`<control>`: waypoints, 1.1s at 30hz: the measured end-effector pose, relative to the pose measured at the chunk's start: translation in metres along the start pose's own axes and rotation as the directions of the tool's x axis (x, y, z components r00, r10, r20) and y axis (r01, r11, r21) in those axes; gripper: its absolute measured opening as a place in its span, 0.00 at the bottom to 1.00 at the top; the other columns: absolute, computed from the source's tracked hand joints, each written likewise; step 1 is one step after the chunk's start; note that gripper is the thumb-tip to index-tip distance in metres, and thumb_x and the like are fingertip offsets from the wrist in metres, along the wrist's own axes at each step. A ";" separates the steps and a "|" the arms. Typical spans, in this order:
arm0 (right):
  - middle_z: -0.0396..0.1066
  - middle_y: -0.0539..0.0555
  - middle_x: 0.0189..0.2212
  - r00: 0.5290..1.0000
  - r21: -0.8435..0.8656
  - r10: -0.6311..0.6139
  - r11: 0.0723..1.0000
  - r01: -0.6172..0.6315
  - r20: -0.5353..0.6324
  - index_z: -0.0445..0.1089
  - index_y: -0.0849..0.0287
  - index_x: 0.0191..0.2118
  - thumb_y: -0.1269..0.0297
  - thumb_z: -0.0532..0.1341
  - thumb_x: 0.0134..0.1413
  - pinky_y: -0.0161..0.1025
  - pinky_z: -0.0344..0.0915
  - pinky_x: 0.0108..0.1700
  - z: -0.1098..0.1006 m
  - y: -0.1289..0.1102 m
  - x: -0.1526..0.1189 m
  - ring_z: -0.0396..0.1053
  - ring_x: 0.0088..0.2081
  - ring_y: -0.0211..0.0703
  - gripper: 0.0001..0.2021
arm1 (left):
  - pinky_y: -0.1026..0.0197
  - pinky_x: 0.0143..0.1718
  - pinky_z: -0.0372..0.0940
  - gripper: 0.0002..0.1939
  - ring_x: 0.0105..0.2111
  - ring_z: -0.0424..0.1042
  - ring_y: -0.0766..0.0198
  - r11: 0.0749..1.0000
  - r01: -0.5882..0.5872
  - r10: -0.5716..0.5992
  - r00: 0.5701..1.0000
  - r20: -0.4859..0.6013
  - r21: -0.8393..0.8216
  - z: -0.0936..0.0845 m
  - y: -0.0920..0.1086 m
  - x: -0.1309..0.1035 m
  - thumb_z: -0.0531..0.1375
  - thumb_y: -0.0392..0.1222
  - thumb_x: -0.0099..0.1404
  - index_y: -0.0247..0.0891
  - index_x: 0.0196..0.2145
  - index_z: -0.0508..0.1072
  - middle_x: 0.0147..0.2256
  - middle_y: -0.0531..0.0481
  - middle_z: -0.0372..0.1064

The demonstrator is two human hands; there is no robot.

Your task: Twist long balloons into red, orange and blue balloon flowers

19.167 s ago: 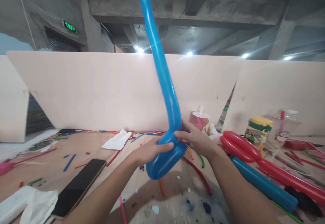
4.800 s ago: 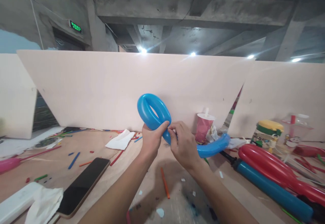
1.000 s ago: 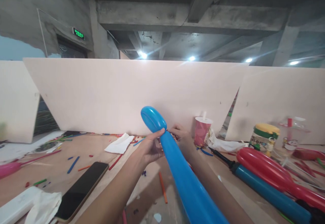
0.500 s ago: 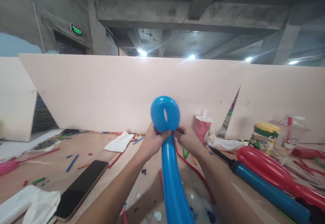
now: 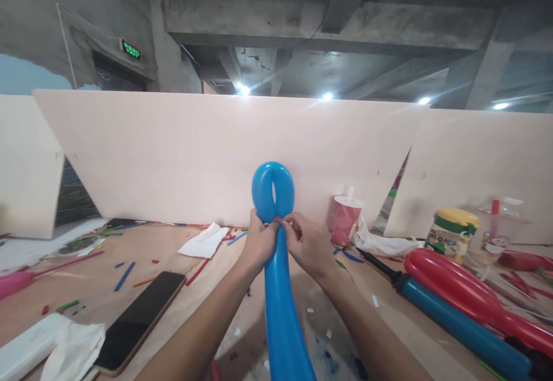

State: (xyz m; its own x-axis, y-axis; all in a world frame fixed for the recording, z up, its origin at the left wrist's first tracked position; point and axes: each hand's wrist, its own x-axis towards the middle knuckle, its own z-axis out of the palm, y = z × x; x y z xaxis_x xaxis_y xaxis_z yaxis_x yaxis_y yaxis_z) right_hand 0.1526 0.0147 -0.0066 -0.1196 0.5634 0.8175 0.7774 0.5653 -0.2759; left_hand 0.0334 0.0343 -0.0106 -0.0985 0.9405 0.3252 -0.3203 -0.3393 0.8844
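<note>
Above pale tan table [image 5: 151, 247], long glossy blue balloon [image 5: 280, 306] between my fingers [image 5: 290, 223]: loop upright just above them, tail stretching down toward me. Left hand [image 5: 261, 241] closed round narrow neck; right hand [image 5: 310, 242], thumb and forefinger together, pinching same neck.

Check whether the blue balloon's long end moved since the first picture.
Yes, downward: the long end rose past the pale board; now it extends below that board.

Streaky glare around ceiling lights [image 5: 327, 97]
</note>
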 end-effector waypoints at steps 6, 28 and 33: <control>0.68 0.54 0.28 0.982 -0.037 -0.175 0.984 0.173 -0.065 0.74 0.56 0.34 0.64 0.56 0.58 0.36 0.60 0.34 -0.001 0.019 0.001 0.66 0.32 0.42 0.09 | 0.56 0.39 0.65 0.18 0.39 0.70 0.55 0.986 0.110 -0.138 0.959 0.247 0.127 -0.012 0.006 0.002 0.62 0.40 0.55 0.39 0.43 0.64 0.38 0.46 0.70; 0.70 0.58 0.40 0.391 0.449 -0.388 0.067 -0.891 0.835 0.47 0.50 0.61 0.59 0.59 0.53 0.32 0.64 0.22 -0.032 0.020 0.002 0.72 0.24 0.40 0.31 | 0.51 0.40 0.69 0.13 0.33 0.73 0.59 0.746 0.121 -0.232 0.969 -0.085 -0.655 -0.046 0.023 0.038 0.64 0.44 0.54 0.36 0.35 0.68 0.32 0.47 0.70; 0.72 0.60 0.40 0.571 0.508 -0.237 -0.279 -0.815 0.786 0.64 0.62 0.48 0.46 0.55 0.53 0.29 0.61 0.17 -0.007 0.050 -0.007 0.66 0.19 0.33 0.25 | 0.54 0.37 0.68 0.06 0.27 0.70 0.63 0.694 0.102 -0.159 0.987 -0.014 -0.712 -0.034 0.023 0.032 0.62 0.37 0.53 0.35 0.26 0.67 0.24 0.52 0.66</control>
State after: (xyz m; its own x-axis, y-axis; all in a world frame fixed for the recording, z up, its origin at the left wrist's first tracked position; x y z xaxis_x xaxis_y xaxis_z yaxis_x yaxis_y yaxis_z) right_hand 0.1969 0.0347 -0.0229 -0.7378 0.6614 0.1351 -0.4335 -0.3108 -0.8459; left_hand -0.0090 0.0576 0.0085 -0.0598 0.9827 0.1753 -0.9036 -0.1279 0.4088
